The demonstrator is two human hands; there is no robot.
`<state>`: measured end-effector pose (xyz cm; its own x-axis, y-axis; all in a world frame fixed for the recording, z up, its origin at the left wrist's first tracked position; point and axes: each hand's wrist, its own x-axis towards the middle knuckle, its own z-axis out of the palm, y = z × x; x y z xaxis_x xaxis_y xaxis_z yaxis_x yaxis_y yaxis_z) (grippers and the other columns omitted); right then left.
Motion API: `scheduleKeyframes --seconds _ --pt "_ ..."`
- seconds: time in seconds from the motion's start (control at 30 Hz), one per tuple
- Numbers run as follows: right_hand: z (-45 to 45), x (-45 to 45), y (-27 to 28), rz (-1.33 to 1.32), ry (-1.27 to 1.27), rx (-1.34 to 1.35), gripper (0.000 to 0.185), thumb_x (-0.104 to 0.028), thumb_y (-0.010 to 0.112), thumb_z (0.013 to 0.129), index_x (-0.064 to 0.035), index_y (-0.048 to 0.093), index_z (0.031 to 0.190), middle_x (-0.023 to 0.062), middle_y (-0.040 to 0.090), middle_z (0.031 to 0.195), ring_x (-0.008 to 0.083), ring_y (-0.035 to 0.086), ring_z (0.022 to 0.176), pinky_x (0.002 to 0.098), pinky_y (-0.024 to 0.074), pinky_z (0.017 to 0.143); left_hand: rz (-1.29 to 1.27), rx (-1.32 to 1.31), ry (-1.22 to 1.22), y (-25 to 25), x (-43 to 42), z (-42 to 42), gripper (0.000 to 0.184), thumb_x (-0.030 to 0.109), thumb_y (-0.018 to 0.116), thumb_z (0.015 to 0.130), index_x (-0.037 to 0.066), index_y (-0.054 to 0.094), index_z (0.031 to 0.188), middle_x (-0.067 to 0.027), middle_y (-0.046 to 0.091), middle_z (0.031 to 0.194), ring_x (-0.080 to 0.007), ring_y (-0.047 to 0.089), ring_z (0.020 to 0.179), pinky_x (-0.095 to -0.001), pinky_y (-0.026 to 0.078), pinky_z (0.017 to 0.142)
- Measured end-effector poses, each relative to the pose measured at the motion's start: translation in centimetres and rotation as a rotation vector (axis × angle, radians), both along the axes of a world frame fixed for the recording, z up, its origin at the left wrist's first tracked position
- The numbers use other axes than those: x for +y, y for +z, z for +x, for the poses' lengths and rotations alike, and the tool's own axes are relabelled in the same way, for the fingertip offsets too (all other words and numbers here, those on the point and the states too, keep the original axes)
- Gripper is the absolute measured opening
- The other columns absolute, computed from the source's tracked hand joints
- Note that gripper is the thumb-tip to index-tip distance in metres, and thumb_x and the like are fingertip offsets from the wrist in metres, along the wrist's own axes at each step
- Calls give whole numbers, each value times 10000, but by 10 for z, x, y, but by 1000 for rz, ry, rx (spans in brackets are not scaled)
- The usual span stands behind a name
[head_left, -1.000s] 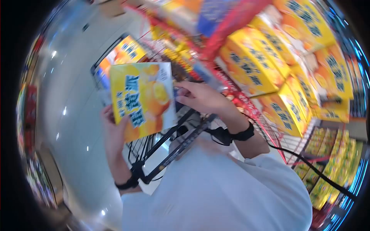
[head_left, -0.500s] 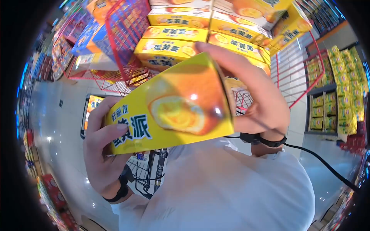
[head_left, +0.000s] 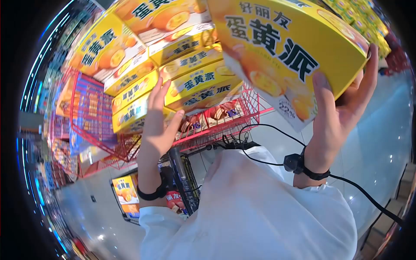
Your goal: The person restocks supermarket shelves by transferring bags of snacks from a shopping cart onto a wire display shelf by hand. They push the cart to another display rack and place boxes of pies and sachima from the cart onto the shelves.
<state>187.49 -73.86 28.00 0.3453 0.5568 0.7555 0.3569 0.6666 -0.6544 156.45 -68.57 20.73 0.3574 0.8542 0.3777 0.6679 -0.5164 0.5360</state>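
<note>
My right hand (head_left: 340,102) grips the lower right end of a yellow egg yolk pie box (head_left: 277,47), thumb on its printed front and fingers mostly hidden behind. The box is tilted in the upper right of the head view. My left hand (head_left: 158,128) holds nothing, with its fingers apart and pointing up. It is in front of stacked yellow pie boxes (head_left: 197,82); whether it touches them I cannot tell. The stack stands in a red wire display bin (head_left: 253,106).
Red snack boxes (head_left: 223,112) lie low in the bin. Close to my body stands a dark cart (head_left: 184,177), beside a yellow poster board (head_left: 125,190). Green-and-yellow packs (head_left: 359,21) fill a display at upper right. A black cable (head_left: 364,188) trails from my right wrist.
A yellow box was between both my hands; now my left hand is empty and my right hand holds a box at upper right. The view has turned, bringing more of the stack into sight.
</note>
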Motion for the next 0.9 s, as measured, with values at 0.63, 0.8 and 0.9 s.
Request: scheduleKeyframes --seconds 0.63,0.8,0.9 --pt "-48 32 11 -145 -518 -649 728 -144 766 787 -123 460 1448 163 582 1242 288 619 1112 380 520 885 59 499 199 -47 54 16 827 282 758 827 133 338 1524 -196 245 1596 -351 205 1495 -581 166 1169" --pt "-65 47 73 -590 -562 -666 650 -241 705 780 -106 536 1392 241 600 1114 373 619 997 400 507 879 72 526 210 -47 53 14 809 310 730 851 158 321 1533 -188 297 1560 -363 270 1460 -604 202 1156" --pt "-61 65 77 -479 -749 -903 651 -291 636 802 -88 516 1409 256 635 1023 401 658 941 440 533 834 81 507 205 -46 52 13 804 308 728 852 156 324 1530 -190 302 1554 -367 286 1448 -601 210 1154"
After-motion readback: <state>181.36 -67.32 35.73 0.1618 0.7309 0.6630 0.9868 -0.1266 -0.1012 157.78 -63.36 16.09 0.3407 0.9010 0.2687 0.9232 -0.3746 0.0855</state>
